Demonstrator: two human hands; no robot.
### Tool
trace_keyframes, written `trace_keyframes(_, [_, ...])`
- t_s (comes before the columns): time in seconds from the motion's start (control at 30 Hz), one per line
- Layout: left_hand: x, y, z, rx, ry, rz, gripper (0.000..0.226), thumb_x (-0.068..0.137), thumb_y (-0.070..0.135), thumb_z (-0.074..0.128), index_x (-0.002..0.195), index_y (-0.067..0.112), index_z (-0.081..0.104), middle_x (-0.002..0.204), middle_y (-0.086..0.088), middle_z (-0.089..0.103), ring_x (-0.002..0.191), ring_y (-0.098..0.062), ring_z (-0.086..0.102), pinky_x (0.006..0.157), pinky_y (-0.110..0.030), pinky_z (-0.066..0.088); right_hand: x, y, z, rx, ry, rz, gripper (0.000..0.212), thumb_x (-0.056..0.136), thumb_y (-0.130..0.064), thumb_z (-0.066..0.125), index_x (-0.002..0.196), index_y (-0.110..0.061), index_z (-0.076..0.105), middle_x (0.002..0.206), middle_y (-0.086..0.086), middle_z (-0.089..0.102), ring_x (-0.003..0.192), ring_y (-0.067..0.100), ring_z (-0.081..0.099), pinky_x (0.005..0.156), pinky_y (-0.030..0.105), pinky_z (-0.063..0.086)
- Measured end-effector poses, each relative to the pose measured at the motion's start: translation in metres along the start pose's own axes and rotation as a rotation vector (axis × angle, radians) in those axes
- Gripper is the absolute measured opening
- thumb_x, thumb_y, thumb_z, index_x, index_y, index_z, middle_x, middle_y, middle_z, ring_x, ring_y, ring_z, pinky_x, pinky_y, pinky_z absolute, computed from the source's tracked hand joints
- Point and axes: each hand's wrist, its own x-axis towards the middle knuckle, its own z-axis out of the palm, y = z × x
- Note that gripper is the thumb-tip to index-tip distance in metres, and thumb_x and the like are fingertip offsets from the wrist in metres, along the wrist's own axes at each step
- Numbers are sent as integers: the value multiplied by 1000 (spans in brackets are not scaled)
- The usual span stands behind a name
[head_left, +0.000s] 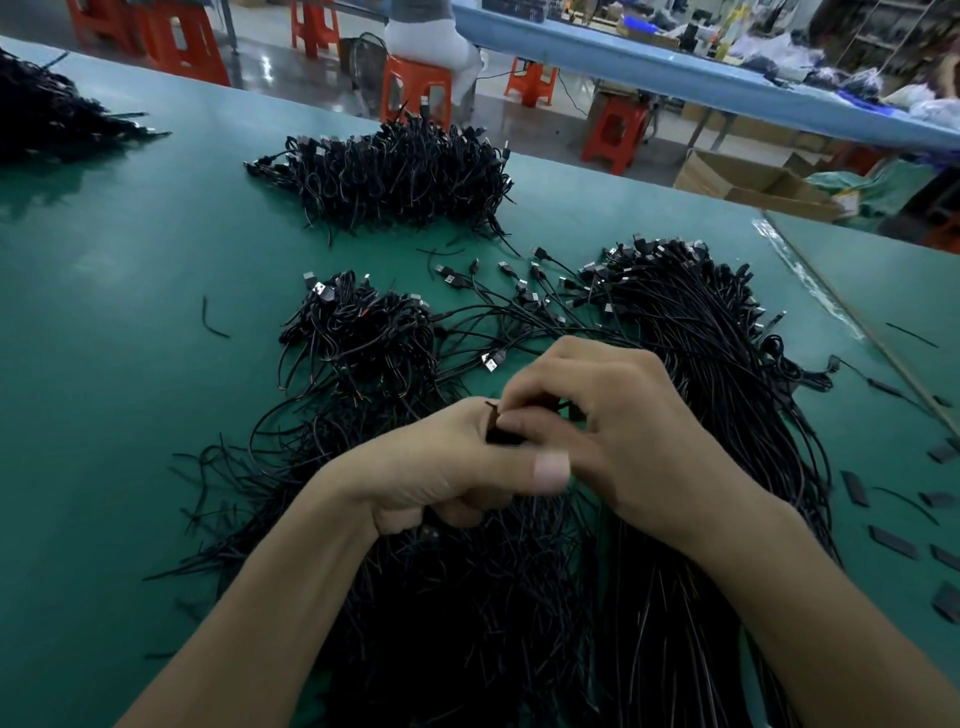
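Left hand (441, 478) clamping cable bundle (503, 435); right hand (623, 431) pinching its tie (491, 408) — grip slackening is risking it springing open above loose heap (467, 623).

Open green table (130, 312) on the left, only a stray wire scrap (213, 319) on it. Ahead, small cable bundle (363, 332), loose USB leads (509, 296) and far heap (395, 171) block the way. Near cable mass (467, 623) fills front centre; long cable pile (717, 364) walls the right, black sleeves (893, 540) scattered beyond.

Cables (467, 623) on table (130, 338) (stools (415, 88) behind)
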Motion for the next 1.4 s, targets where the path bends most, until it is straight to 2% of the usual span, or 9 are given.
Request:
trace_keyframes(0.17, [-2,1,3,176,-27,-35,44,74,10,84,70,12,41,57,3,30,47,-14,23,42,-25,20,-2,-5,-2,-95,-42,30,6,89,-28,71,93,-25,71,90,-14,62,84,6,60,78,35,52])
trace_keyframes(0.4, [-3,2,4,231,27,-34,35,87,9,76,83,-9,45,71,-19,30,54,-23,19,40,-22,21,-7,-13,1,-300,-64,-84,12,93,-23,66,92,-14,74,93,-3,67,84,21,63,70,44,54])
trace_keyframes(0.53, [-3,4,5,233,96,13,26,91,10,70,75,3,51,60,-5,32,52,-18,21,42,-25,20,-6,-11,3,-427,-28,-151,15,95,-22,61,92,-11,70,89,1,65,82,24,59,66,44,54])
trace_keyframes(0.77, [4,10,8,-400,203,96,22,97,6,29,85,15,45,68,2,36,56,-9,29,47,-22,18,-2,1,11,-516,259,-71,18,95,-24,60,94,-9,68,93,4,53,88,23,48,65,34,47])
trace_keyframes(0.97, [5,5,7,-153,357,381,14,101,5,51,108,13,59,85,5,67,79,-8,65,70,-21,54,-2,4,25,73,458,164,7,96,-16,62,90,-21,62,93,-6,52,85,3,54,73,9,43])
trace_keyframes(1.07, [9,1,5,370,652,509,26,95,13,65,110,33,64,107,12,61,103,2,57,88,-21,50,-2,4,36,440,472,325,14,97,-19,61,86,-28,62,86,-9,62,75,0,55,66,17,46])
trace_keyframes(1.13, [9,-1,5,561,870,566,31,88,24,74,104,48,61,97,13,49,87,5,49,78,-12,43,-2,4,39,685,441,390,15,97,-21,61,83,-24,65,71,-16,60,65,0,50,61,19,45])
trace_keyframes(1.27, [6,-2,5,479,904,574,15,88,35,73,97,43,64,70,8,63,59,-2,57,54,-13,44,-1,4,39,992,366,377,15,84,-38,66,73,-28,69,65,-9,49,62,7,38,57,22,34])
trace_keyframes(1.4, [8,6,8,231,710,632,24,95,6,64,101,28,70,86,11,75,82,-6,71,72,-19,55,1,8,30,949,280,301,13,86,-33,66,79,-24,71,68,-13,59,64,2,49,65,24,47])
